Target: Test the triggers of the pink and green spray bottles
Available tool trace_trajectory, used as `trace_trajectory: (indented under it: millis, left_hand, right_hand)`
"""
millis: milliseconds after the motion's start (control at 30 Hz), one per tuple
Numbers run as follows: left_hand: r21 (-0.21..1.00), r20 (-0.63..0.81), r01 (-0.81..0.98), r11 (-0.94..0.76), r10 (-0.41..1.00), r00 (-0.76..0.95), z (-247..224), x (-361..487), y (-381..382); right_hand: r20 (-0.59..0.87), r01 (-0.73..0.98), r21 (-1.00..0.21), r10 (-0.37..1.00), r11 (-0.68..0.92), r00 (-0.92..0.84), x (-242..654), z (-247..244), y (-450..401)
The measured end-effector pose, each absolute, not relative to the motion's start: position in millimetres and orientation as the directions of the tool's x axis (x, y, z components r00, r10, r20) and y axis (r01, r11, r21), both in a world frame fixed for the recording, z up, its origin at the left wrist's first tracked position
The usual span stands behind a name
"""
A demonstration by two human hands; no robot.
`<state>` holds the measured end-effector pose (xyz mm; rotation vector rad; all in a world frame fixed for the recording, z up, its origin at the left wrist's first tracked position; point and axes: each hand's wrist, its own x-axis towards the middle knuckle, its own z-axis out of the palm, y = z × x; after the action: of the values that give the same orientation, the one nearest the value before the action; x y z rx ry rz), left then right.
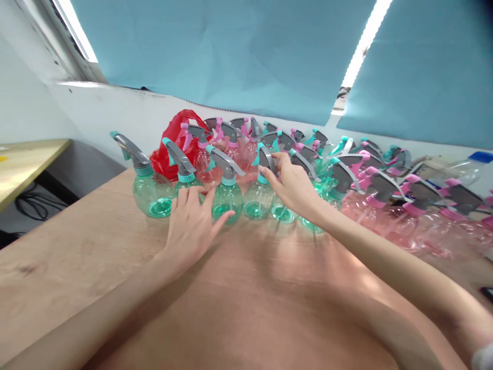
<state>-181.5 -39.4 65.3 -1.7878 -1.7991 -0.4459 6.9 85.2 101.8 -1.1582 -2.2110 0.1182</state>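
Spray bottles point(228, 196) with green bodies line the middle of the worktop point(239, 293), a bare wooden surface on its near side. Left hand point(192, 221): fingers spread, gripping nothing visibly, before the second and third bottles from the left. Right hand point(289, 180): thumb and fingers closed about the fourth's grey spray head point(268, 158). The step appears to be positioning that bottle; moving it likely calls for care beside close neighbours. Far: white wall point(115, 110), blue covering point(231, 56).
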Motion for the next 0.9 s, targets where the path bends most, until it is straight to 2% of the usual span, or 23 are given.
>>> trace_trajectory:
  millis: [133, 300, 500, 733, 900]
  left_hand:
    - [-0.086, 0.65, 0.995, -0.056, 0.754, 0.099, 62.4, -174.8, -66.0]
    - [0.022, 0.629, 0.968, -0.249, 0.756, 0.18, 54.3, -164.2, -93.2]
    - [0.05, 0.585, 0.979, -0.197, 0.8, 0.131, 52.2, -164.3, -84.2]
    - [0.388, 0.388, 0.903, -0.186, 0.921, 0.023, 38.0, -152.4, -65.3]
    - [0.577, 0.314, 0.784, -0.229, 0.948, 0.046, 30.3, -128.3, -56.5]
  right_hand:
    - [0.469, 0.745, -0.307, 0.775, 0.593, -0.424, 5.9, 104.0, 80.8]
    - [0.467, 0.77, -0.255, 0.772, 0.585, -0.432, 8.0, 104.9, 76.8]
    - [0.455, 0.766, -0.254, 0.772, 0.59, -0.444, 11.0, 108.1, 69.4]
    - [0.433, 0.747, -0.245, 0.759, 0.618, -0.486, 28.2, 112.4, 50.9]
    - [0.428, 0.669, -0.357, 0.75, 0.652, -0.504, 61.0, 111.8, 24.0]
